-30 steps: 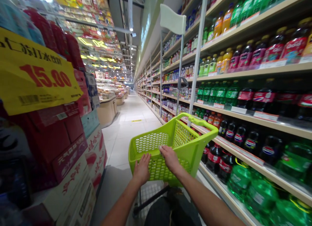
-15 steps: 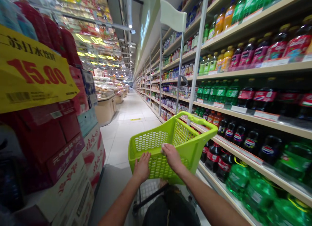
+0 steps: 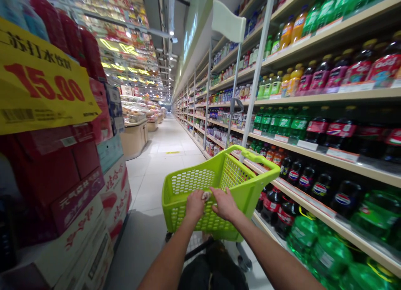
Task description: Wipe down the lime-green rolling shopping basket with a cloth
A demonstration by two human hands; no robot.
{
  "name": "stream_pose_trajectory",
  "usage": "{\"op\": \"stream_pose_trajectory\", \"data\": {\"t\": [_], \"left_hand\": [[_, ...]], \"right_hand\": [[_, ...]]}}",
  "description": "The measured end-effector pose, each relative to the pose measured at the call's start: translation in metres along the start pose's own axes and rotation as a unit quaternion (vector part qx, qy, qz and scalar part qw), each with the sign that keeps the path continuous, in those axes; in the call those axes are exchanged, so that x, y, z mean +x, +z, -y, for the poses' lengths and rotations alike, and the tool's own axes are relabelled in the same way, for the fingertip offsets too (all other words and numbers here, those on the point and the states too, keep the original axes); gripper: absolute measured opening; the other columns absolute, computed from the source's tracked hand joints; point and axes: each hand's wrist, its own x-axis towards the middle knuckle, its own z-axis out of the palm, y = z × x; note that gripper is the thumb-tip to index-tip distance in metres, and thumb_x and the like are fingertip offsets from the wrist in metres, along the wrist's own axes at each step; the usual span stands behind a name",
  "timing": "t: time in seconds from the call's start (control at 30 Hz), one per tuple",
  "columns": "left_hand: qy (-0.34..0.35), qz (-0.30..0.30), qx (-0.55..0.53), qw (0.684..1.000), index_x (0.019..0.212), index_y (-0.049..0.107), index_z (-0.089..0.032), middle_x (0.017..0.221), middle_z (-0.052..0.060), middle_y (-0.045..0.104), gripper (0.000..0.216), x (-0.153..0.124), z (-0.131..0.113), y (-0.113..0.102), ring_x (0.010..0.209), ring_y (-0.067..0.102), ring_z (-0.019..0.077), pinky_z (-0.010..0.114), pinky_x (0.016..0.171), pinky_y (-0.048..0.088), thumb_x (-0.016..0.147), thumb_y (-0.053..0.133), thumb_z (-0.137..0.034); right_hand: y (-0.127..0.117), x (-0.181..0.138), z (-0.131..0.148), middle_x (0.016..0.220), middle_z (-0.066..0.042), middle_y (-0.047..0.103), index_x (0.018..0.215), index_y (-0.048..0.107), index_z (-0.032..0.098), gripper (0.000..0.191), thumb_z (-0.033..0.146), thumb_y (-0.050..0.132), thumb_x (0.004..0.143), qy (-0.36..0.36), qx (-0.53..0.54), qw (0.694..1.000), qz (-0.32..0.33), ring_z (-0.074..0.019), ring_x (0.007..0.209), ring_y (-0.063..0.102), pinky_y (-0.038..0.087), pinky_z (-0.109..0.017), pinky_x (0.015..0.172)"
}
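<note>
A lime-green shopping cart with a perforated basket stands right in front of me, its side rim towards me. My left hand is closed at this near rim, and a small crumpled whitish wad, like a tissue, pokes out between its thumb and fingers. Just to the right, my right hand has its fingers stretched out over the same rim, thumb apart, with nothing visible in it. No goods show in the visible part of the basket.
Shelves of soft drink bottles run along the right. Stacked drink cartons with a yellow price sign rise close on the left. A tiled aisle stretches ahead, past a wooden display counter.
The whitish wad has passed from my right hand to my left. My left hand has moved right and closed; the right hand's fingers have opened. The view has shifted slightly.
</note>
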Motion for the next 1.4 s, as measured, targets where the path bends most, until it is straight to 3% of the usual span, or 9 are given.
{"op": "stream_pose_trajectory", "data": {"t": [0.23, 0.33, 0.5, 0.6, 0.77, 1.0, 1.23, 1.3, 1.4], "left_hand": [[-0.005, -0.09, 0.035, 0.995, 0.101, 0.059, -0.015, 0.113, 0.009, 0.058, 0.031, -0.02, 0.08, -0.014, 0.105, 0.049, 0.0215, 0.037, 0.093, 0.034, 0.076, 0.042, -0.01], [-0.002, -0.11, 0.026, 0.994, 0.102, 0.06, -0.016, 0.112, 0.009, 0.058, 0.036, -0.016, 0.067, -0.004, 0.102, 0.051, 0.0195, 0.033, 0.089, 0.038, 0.073, 0.041, -0.005], [0.099, -0.067, 0.021, 0.993, 0.101, 0.061, -0.023, 0.115, 0.006, 0.056, 0.034, -0.015, 0.021, 0.011, 0.104, 0.049, 0.0191, 0.034, 0.09, 0.036, 0.074, 0.045, -0.01], [0.099, -0.086, 0.026, 0.991, 0.106, 0.057, -0.025, 0.12, 0.005, 0.052, 0.032, -0.026, 0.039, 0.001, 0.109, 0.046, 0.0209, 0.04, 0.095, 0.033, 0.075, 0.051, -0.021], [-0.012, -0.133, 0.021, 0.991, 0.09, 0.061, -0.016, 0.1, 0.009, 0.059, 0.026, -0.028, 0.086, -0.018, 0.095, 0.053, 0.0202, 0.038, 0.086, 0.04, 0.084, 0.036, -0.021], [0.097, -0.085, -0.014, 0.992, 0.099, 0.058, -0.02, 0.104, 0.004, 0.06, 0.024, -0.01, 0.032, 0.01, 0.096, 0.054, 0.0152, 0.029, 0.086, 0.042, 0.081, 0.043, -0.017], [0.048, -0.123, -0.042, 0.99, 0.093, 0.061, -0.019, 0.102, 0.006, 0.061, 0.026, -0.025, 0.107, -0.018, 0.1, 0.053, 0.018, 0.036, 0.091, 0.041, 0.081, 0.039, -0.019], [0.021, -0.135, -0.043, 0.99, 0.09, 0.061, -0.017, 0.096, 0.007, 0.061, 0.027, -0.022, 0.107, -0.019, 0.095, 0.054, 0.0188, 0.038, 0.089, 0.042, 0.082, 0.036, -0.018], [0.045, -0.116, -0.05, 0.991, 0.088, 0.061, -0.017, 0.093, 0.007, 0.062, 0.026, -0.011, 0.071, -0.003, 0.09, 0.055, 0.0178, 0.036, 0.085, 0.043, 0.082, 0.036, -0.017]], "right_hand": [[0.006, -0.006, 0.004, 0.129, -0.012, 0.046, 0.13, 0.035, 0.011, 0.063, 0.016, 0.046, 0.068, 0.014, 0.034, 0.999, -0.008, -0.0233, 0.123, 0.035, 0.01, -0.046, 0.106], [0.009, -0.005, 0.007, 0.129, -0.012, 0.045, 0.131, 0.034, 0.01, 0.065, 0.013, 0.044, 0.067, 0.014, 0.051, 0.999, -0.01, -0.0231, 0.123, 0.034, 0.009, -0.046, 0.107], [0.012, -0.008, 0.001, 0.13, -0.01, 0.045, 0.13, 0.035, 0.011, 0.066, 0.01, 0.043, 0.064, 0.008, 0.05, 0.998, -0.023, -0.0226, 0.124, 0.032, 0.007, -0.046, 0.107], [0.013, -0.01, -0.004, 0.129, -0.01, 0.046, 0.129, 0.036, 0.01, 0.066, 0.008, 0.042, 0.063, 0.007, 0.051, 0.998, -0.022, -0.0223, 0.124, 0.033, 0.007, -0.046, 0.107], [0.017, -0.009, 0.0, 0.128, -0.01, 0.047, 0.129, 0.037, 0.011, 0.065, 0.006, 0.042, 0.063, 0.004, 0.064, 0.997, -0.032, -0.0222, 0.124, 0.033, 0.007, -0.047, 0.107], [0.017, -0.011, 0.001, 0.129, -0.01, 0.047, 0.128, 0.037, 0.011, 0.065, 0.007, 0.042, 0.064, 0.002, 0.054, 0.998, -0.041, -0.0224, 0.124, 0.034, 0.009, -0.047, 0.107], [0.018, -0.009, 0.003, 0.128, -0.01, 0.047, 0.127, 0.039, 0.01, 0.064, 0.004, 0.04, 0.063, -0.01, 0.058, 0.998, -0.034, -0.0225, 0.124, 0.033, 0.009, -0.048, 0.107], [0.02, -0.006, 0.005, 0.128, -0.01, 0.048, 0.127, 0.039, 0.01, 0.064, 0.004, 0.04, 0.063, -0.003, 0.064, 0.997, -0.036, -0.0225, 0.124, 0.034, 0.009, -0.048, 0.107], [0.02, -0.004, 0.005, 0.127, -0.01, 0.048, 0.128, 0.038, 0.01, 0.064, 0.005, 0.04, 0.064, 0.008, 0.069, 0.997, -0.042, -0.0222, 0.123, 0.035, 0.009, -0.047, 0.107]]}}
